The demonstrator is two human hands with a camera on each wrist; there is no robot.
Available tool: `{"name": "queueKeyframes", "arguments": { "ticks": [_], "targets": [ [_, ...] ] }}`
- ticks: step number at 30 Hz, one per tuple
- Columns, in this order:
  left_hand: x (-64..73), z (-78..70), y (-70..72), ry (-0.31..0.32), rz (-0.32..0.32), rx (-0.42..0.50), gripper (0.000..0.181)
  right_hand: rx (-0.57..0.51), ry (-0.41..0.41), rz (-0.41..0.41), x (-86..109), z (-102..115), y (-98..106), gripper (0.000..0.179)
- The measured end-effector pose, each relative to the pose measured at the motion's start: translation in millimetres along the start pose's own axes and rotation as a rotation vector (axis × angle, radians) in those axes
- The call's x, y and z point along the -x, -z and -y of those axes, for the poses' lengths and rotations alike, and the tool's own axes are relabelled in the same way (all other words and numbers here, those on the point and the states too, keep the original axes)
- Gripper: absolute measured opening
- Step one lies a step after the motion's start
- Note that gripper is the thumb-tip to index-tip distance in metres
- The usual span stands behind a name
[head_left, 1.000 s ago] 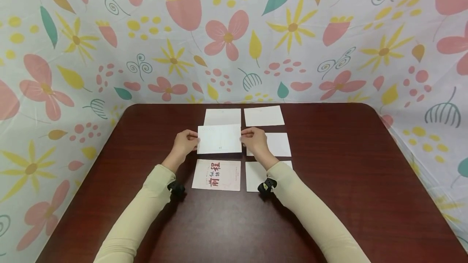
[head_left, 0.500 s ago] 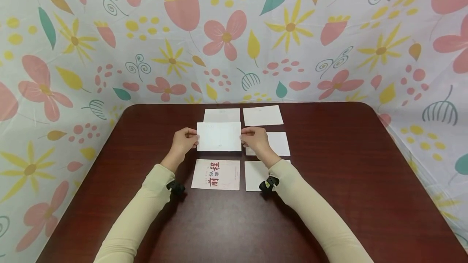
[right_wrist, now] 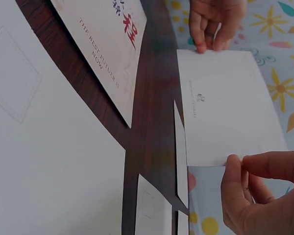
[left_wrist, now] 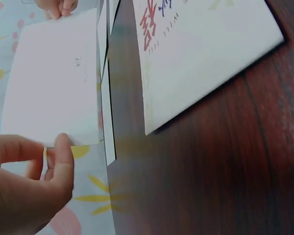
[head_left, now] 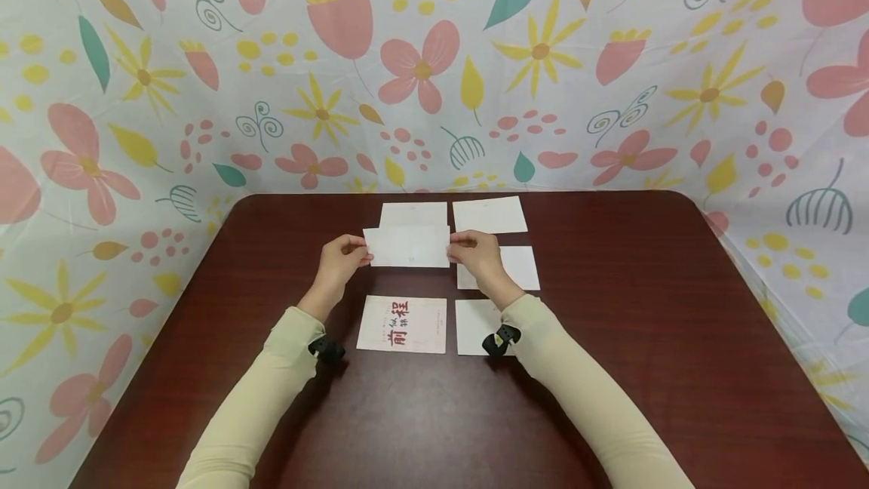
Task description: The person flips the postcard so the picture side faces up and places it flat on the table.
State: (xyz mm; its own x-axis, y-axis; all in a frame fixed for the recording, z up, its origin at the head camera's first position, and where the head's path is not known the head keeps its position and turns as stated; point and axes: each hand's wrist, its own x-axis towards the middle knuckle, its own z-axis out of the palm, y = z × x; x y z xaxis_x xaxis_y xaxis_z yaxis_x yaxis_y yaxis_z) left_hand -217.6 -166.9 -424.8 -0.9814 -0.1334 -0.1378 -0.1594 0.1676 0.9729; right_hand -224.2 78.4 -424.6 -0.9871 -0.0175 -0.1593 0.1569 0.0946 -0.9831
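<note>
A white postcard point(head_left: 407, 247) is held off the table between both hands, its plain back with faint print facing me. My left hand point(head_left: 339, 266) pinches its left edge between thumb and fingers. At the opposite edge, my right hand point(head_left: 480, 261) pinches it the same way. Both wrist views show thumb and fingertips meeting on the short edges of the card point(left_wrist: 54, 78). Closer to me lies a pink postcard point(head_left: 402, 324) with large red and dark blue characters, face up. Behind the held card, another white card point(head_left: 414, 213) is partly covered.
To the right, a column of white cards lies flat: a far card point(head_left: 490, 215), a middle card point(head_left: 519, 268) partly behind my right hand, and a near card point(head_left: 473, 327) partly behind the right wrist. The dark wooden table point(head_left: 645, 323) meets a flowered cloth point(head_left: 570, 149) at the back.
The held postcard has risen slightly away from me and tilted, so it looks narrower from front to back. Both hands still pinch it. The other cards have stayed put.
</note>
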Motion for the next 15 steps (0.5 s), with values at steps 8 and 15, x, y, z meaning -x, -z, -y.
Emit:
{"name": "queueKeyframes", "arguments": {
  "ticks": [8,15],
  "targets": [
    [-2.5,0.7,2.7,0.036,0.023,0.085,0.029,-0.036,0.015,0.017,-2.2,-0.7,0.9,0.027],
    [-3.1,2.4,4.9,0.038,0.077,0.049,0.029,-0.043,-0.003,0.007,-6.0,-2.6,-1.1,0.021]
  ]
}}
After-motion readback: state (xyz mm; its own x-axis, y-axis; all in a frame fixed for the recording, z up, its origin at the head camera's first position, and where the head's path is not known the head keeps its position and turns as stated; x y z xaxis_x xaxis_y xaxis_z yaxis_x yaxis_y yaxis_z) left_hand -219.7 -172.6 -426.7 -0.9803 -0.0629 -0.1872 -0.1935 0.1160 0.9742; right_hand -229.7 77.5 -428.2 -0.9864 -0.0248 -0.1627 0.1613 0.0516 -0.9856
